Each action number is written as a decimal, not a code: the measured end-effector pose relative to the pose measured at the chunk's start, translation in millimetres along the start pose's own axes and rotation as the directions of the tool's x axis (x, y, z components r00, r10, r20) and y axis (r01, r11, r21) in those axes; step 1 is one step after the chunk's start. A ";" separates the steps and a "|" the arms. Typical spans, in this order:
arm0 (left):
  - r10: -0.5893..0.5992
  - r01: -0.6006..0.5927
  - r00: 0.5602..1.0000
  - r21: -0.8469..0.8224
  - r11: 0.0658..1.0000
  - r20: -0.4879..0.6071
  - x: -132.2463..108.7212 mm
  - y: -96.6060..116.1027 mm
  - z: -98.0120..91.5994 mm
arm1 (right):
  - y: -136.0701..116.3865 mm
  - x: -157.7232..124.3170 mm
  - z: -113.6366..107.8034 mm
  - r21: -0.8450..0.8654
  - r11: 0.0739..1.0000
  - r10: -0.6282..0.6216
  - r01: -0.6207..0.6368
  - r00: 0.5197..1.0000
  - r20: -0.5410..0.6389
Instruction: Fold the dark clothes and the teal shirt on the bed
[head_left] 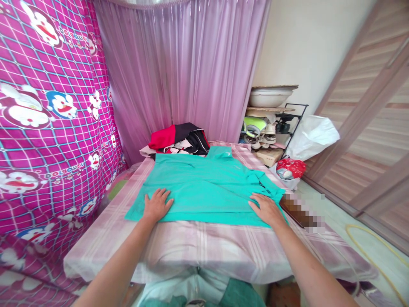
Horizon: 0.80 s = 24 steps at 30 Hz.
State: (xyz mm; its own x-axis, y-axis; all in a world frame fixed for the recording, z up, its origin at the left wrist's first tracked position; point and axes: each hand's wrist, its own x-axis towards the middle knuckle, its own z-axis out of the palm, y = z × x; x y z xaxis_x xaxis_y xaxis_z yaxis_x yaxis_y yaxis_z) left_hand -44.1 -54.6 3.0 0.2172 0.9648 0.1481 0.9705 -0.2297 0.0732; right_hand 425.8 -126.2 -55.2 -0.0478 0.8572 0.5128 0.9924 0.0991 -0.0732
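Note:
A turquoise shirt (204, 192) lies spread sideways on the table, which has a pink and white plaid cloth (204, 245). Its sleeve area at the right is bunched, and faint creases run across the body. My left hand (157, 204) rests flat on the shirt's near left part, fingers apart. On the near right part lies my right hand (266, 208), palm down with the fingers spread. Neither hand grips the fabric.
Red, black and white clothes (179, 138) are piled at the table's far edge. A brown flat object (294, 211), partly pixelated, lies right of the shirt. Beyond stands a rack (292, 123) with shoes and a basin. Curtains hang behind and at the left.

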 end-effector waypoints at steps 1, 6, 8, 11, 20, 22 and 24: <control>0.004 -0.004 1.000 0.001 1.000 0.001 -0.1 0.1 -0.2 | 0.4 0.2 -0.2 0.000 1.000 -0.003 0.003 1.000 0.003; 0.012 -0.012 1.000 0.008 1.000 0.002 0.0 -0.6 0.4 | 2.2 0.6 0.6 0.010 1.000 -0.006 0.006 1.000 0.000; 0.013 -0.013 1.000 0.012 1.000 0.005 0.2 -1.0 0.9 | 2.6 0.4 1.6 0.010 1.000 -0.006 0.006 1.000 -0.006; 0.007 -0.007 1.000 0.011 1.000 0.014 0.6 -1.2 1.2 | 2.8 0.3 2.8 0.004 1.000 -0.010 0.010 1.000 -0.016; 0.013 -0.018 0.990 0.029 0.999 0.141 6.8 -3.3 -7.3 | 1.7 0.7 -0.9 -0.053 0.998 -0.028 0.029 0.999 0.032; 0.018 -0.023 0.982 0.025 0.999 0.186 11.4 -6.7 -12.1 | 0.6 2.0 -4.6 -0.059 0.998 -0.029 0.033 0.997 0.072; 0.015 -0.021 0.979 0.027 0.999 0.203 18.7 -10.2 -17.6 | -1.2 5.9 -10.4 -0.058 0.998 -0.028 0.035 0.991 0.127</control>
State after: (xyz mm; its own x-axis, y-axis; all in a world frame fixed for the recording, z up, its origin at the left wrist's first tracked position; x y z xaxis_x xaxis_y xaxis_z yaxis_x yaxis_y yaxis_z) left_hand -51.8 -36.4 22.3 0.2488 0.9670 -0.0539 0.9681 -0.2467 0.0437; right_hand 425.5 -126.5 -43.2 -0.0894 0.9114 0.4017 0.9950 0.0998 -0.0049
